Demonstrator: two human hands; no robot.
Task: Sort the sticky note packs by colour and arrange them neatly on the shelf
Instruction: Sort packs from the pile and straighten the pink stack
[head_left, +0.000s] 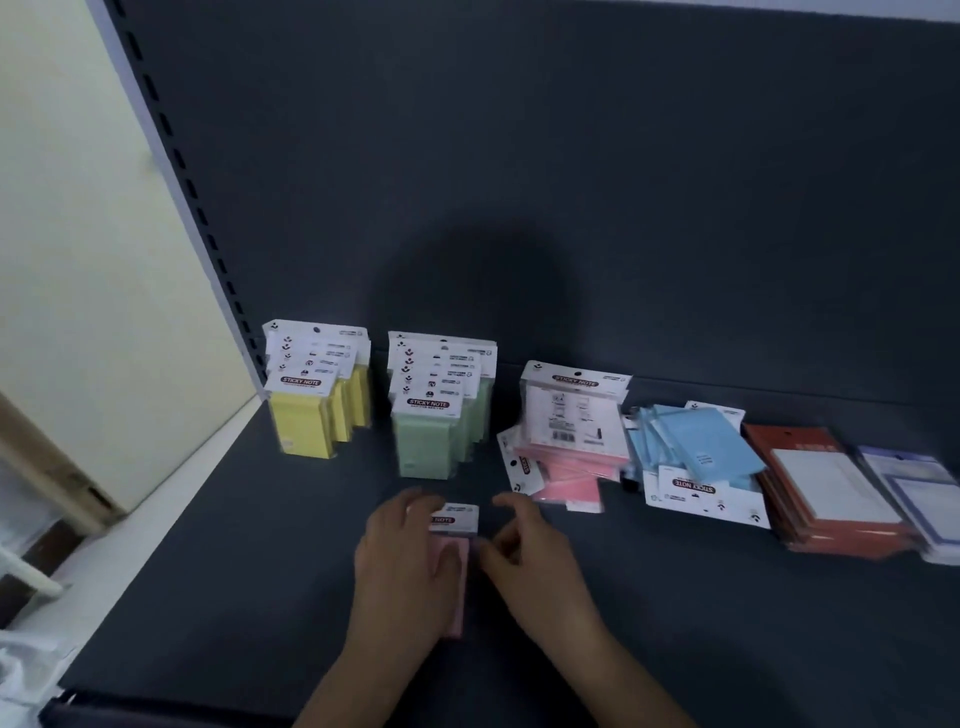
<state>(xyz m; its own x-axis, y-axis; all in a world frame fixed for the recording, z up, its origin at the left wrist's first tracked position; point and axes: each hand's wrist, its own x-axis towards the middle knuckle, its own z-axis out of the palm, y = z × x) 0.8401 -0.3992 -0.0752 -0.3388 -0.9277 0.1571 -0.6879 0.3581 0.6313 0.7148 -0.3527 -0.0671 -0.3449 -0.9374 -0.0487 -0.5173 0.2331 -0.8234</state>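
Note:
A pink sticky note pack (456, 540) stands near the front of the dark shelf (218, 571). My left hand (402, 566) grips it from the left, fingers over its white header and thumb across its front. My right hand (524, 561) is at the pack's right edge with fingers curled; whether it touches is unclear. Behind stand a neat row of yellow packs (311, 410) and a row of green packs (441, 421). A loose pile of pink packs (566, 457) lies to the right, one pack upright on it, then a loose heap of blue packs (691, 452).
Orange-red note pads (826, 483) and purple-edged pads (914, 488) are stacked at the far right. The shelf's dark back panel (519, 182) rises behind everything. A slotted upright (176, 171) and a cream wall (67, 260) bound the left side.

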